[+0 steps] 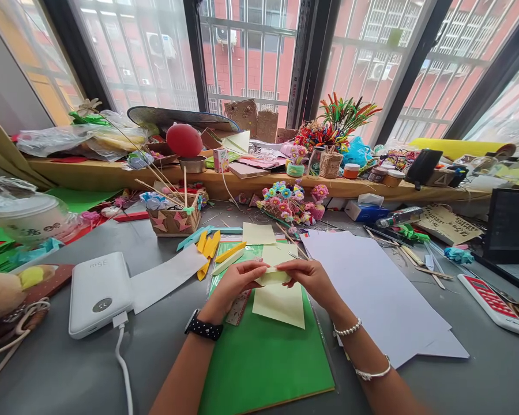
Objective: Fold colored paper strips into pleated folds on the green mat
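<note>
Between both hands is a small piece of pale yellow paper (273,278), which looks partly folded. My left hand (240,282) pinches its left end, thumb and fingers pressed together. The right end is gripped by my right hand (309,279) in the same way. Below them, a flat yellow paper square (281,305) lies on a green sheet (268,363). Another pale yellow square (258,233) lies farther back. By my left wrist, a patterned ruler-like strip (238,308) is partly covered. Folded yellow paper strips (208,251) sit to the left of my hands.
White paper sheets (372,294) spread to the right. On the left are a white power bank (101,294) with a cable and a cardboard box (175,219) holding sticks. Small craft flowers (281,202) stand behind. A red and white calculator (495,304) lies at far right.
</note>
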Demonstrator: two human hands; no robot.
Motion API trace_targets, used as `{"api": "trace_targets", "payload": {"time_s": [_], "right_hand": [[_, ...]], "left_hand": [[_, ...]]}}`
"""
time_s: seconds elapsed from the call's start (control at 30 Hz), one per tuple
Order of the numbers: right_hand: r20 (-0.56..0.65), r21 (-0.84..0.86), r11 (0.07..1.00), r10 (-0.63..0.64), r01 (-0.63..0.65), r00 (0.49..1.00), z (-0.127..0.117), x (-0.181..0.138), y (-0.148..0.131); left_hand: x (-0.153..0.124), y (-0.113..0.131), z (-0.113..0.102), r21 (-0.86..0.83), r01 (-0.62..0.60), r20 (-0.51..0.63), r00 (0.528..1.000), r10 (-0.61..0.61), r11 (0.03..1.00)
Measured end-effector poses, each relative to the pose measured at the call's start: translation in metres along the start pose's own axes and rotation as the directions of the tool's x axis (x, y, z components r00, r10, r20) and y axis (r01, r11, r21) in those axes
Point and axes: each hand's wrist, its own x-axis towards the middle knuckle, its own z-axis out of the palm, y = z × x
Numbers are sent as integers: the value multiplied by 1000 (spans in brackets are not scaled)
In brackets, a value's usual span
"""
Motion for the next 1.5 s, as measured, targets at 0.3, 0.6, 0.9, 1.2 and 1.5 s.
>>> {"api": "trace_targets", "payload": {"time_s": [0.3, 0.6, 0.9, 1.2, 1.5], "right_hand": [[5, -112, 991, 73, -72, 997, 1, 2, -1], [-72, -164, 983, 76, -87, 995, 2, 2, 3], [-91, -146, 986, 69, -82, 993, 3, 3, 6], [-128, -171, 982, 53, -75, 990, 5, 2, 8], [-115, -213, 976, 23, -47, 993, 8, 1, 6]], "left_hand": [[2, 0, 1, 98, -59, 0, 998, 60, 993], [1, -1, 2, 129, -70, -2, 997, 71, 989], [3, -4, 3, 122, -61, -54, 996, 68, 991], [2, -2, 4, 185, -110, -60, 991, 123, 977], [0, -5, 9, 367, -274, 0, 956, 294, 889]]}}
